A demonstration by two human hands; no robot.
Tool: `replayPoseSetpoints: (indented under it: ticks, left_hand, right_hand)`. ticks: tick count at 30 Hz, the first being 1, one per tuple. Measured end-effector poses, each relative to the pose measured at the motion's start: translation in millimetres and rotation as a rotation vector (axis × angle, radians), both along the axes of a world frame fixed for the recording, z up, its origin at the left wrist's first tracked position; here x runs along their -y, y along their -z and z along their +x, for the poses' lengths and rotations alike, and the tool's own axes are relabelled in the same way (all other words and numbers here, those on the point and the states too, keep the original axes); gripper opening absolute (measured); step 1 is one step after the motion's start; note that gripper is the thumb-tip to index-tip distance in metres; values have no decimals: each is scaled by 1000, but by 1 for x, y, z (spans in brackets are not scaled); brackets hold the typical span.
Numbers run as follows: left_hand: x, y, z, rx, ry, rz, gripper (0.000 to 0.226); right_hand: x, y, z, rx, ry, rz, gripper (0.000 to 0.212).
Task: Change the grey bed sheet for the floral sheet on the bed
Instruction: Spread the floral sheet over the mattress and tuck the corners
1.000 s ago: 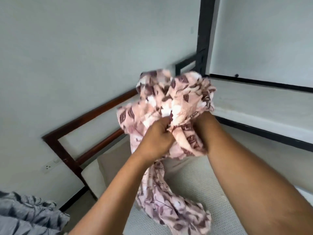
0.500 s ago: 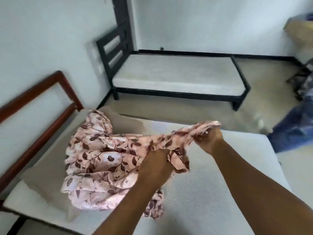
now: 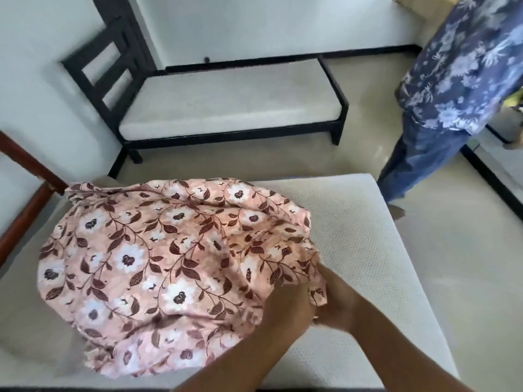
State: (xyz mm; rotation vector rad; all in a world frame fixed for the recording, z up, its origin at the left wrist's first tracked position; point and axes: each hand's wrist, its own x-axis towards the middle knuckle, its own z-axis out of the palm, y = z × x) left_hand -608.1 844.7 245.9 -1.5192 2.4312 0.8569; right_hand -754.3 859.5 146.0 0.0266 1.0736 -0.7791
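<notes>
1. The floral sheet lies bunched and puffed up on the mattress.
2. The left hand and right hand each have a closed grip on its edge.
3. The sheet is probably light, soft and floppy, so it is best held by its corners.

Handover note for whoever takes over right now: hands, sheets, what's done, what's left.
Left hand grips the floral sheet at its near edge; right hand grips the same edge beside it.
The floral sheet lies billowed over the left part of the mattress; the right part is bare.
Done: grey sheet is off the mattress, not in view.
Left: spread the floral sheet over the whole mattress and tuck it.
Another person stands by the far right corner.
</notes>
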Motion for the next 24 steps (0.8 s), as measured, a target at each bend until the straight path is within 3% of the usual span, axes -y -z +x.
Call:
replayPoseSetpoints:
  ticks: [4,9,11,15,17,20,24]
  left_hand:
    - [-34,32,-41,157,97,-36,24]
    - [-56,48,-57,205,191,18,39]
    - [-56,49,-60,171,229,66,34]
    - [-50,50,-78,-132,97,224,28]
    - [-48,52,-93,-270,55,257,28]
    - [-46,59,-119,-347,73,285,30]
    - [-47,69,-145,-365,92,421,37]
  right_hand:
    - [-17,28,-31,-124,268,22,26]
    - [-25,40,-93,-319,392,74,31]
    - [-22,41,-121,-410,406,12,30]
    - [-9,26,-166,-454,611,-15,23]
    - [-14,5,-172,-438,549,5,39]
    - [-30,-9,-170,-386,290,65,44]
    - [-46,-1,-165,-431,75,150,15]
